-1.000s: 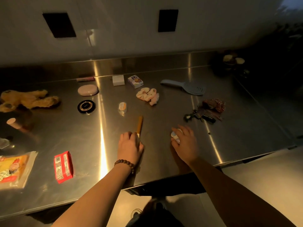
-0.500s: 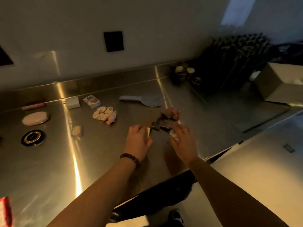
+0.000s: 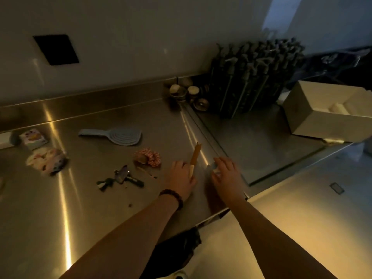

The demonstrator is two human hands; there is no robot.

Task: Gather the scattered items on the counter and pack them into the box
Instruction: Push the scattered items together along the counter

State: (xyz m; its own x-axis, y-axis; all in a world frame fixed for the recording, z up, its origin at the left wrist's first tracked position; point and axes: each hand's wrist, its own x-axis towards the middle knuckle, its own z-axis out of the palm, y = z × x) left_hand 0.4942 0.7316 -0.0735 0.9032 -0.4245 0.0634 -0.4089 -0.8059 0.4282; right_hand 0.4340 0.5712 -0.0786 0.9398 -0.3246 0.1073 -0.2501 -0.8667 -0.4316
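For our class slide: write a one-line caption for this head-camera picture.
Left hand grips a wooden stick, right hand holds something small, box waiting beyond.

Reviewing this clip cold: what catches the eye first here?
Both hands at centre: the left hand grips a tan stick-like item, the right hand holds a small pale object. Far right sits the open box; a blue hairbrush lies behind a red scrunchie.
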